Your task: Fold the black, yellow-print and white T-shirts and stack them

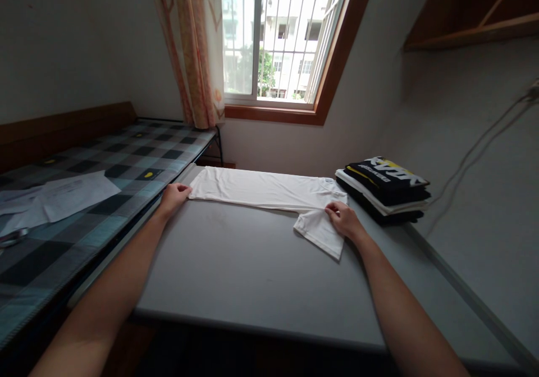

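- While the white shirt (261,189) lies stretched left to right across the far part of the bench (252,270), the two hands sit at opposite ends of it, so neither is really closer overall.
- Left hand (173,200): fingers look pinched on the near corner of the left end.
- Right hand (343,219): fingers seem to be pinching cloth by the sleeve (318,234), which juts off the long strip toward the person.
- So the shirt's near edge basically runs from one hand to the other, with the rest of the strip lying beyond it.
- Clothes pile (383,189) is just past the right end.
- Can't make out the fingertips' exact grip, how many layers are underneath, or the collar. Both forearms (120,276) get cut off at the bottom.
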Demonstrator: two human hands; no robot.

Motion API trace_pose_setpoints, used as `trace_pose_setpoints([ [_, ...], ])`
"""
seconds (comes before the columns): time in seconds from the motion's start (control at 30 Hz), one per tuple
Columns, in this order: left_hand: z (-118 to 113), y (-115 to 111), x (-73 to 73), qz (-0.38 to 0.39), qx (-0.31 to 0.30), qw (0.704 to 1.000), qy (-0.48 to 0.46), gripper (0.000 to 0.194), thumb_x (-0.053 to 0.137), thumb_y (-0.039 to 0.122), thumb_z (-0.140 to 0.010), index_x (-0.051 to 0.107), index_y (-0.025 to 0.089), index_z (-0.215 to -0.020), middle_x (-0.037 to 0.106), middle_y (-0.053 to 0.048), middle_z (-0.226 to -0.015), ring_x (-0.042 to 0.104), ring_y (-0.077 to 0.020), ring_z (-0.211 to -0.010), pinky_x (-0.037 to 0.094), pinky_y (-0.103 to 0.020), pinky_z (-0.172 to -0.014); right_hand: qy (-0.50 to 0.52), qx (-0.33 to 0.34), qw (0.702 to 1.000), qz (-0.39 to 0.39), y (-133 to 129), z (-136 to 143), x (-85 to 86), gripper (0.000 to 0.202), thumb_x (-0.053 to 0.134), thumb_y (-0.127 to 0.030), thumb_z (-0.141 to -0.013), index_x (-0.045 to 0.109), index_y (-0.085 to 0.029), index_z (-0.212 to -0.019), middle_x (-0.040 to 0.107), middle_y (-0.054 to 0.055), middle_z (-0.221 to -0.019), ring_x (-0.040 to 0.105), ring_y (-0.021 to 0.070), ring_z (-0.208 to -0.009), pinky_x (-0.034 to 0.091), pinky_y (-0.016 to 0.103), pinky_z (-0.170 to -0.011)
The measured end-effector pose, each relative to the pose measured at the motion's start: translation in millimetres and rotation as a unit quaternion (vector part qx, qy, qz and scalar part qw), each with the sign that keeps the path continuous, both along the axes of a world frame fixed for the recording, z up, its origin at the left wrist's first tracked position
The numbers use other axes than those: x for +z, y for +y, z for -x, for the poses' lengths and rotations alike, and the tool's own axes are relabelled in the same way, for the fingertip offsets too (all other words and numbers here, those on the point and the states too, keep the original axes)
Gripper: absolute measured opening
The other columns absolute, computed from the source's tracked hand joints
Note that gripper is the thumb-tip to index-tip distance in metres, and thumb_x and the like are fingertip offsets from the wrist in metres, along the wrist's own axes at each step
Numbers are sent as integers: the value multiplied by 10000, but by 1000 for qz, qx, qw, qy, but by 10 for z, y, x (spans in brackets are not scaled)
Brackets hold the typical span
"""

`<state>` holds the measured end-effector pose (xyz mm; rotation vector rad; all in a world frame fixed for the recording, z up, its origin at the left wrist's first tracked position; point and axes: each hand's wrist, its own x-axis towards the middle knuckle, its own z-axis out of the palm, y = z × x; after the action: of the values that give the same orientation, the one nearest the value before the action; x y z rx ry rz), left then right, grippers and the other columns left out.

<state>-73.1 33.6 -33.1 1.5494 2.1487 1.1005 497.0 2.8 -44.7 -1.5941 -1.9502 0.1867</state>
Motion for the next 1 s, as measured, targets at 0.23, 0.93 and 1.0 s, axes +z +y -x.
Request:
trace_pose_setpoints([
  [0.23,-76,-45,43,-9,-51,995,-91,362,705,385,-521,660,155,-797,679,-43,-693,652,-212,-683,487,-278,-618,-41,5,999,-30,-42,79,-7,236,576,-405,-843,692,-222,-937,673,86,-957,628,245,-890,477,375,-809],
  [0.93,-24,-36,19,25,-31,999,-19,395,644,335,-532,704,141,-872,718,-73,-800,673,-232,-755,487,-263,-625,-79,0,997,-8,11,23,-56,210,510,-340,-884,687,-227,-875,679,91,-975,601,250,-928,453,403,-879],
  [1.0,-17,-27,2,29,-28,999,-14,385,653,337,-532,702,144,-862,718,-79,-807,677,-239,-781,498,-271,-649,-79,0,997,-6,4,30,-49,220,507,-347,-885,690,-224,-879,676,92,-978,599,252,-930,449,410,-886],
])
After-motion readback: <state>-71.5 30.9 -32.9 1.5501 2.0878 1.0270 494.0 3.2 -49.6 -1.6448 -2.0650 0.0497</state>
